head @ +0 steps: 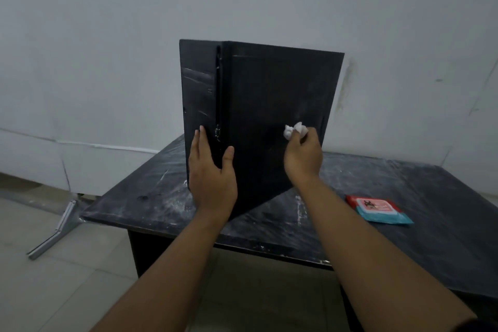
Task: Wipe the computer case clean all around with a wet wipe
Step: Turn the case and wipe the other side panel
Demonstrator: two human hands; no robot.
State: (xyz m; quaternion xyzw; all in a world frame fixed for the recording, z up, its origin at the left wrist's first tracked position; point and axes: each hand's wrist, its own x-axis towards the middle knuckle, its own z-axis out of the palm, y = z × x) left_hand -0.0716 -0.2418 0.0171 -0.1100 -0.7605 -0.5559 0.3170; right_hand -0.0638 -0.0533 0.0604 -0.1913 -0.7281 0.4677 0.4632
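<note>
A black computer case [269,94] stands upright on a dark table [151,197], one vertical corner turned toward me. My left hand [213,175] rests on that near corner low down, fingers straight on the front panel and thumb on the side panel. My right hand [303,153] pinches a crumpled white wet wipe [293,129] and holds it against the lower right part of the side panel.
A red and teal pack of wet wipes [377,209] lies on the table to the right of the case. The tabletop is scuffed with white marks. A metal stand [59,226] lies on the tiled floor at the left. A white wall is close behind.
</note>
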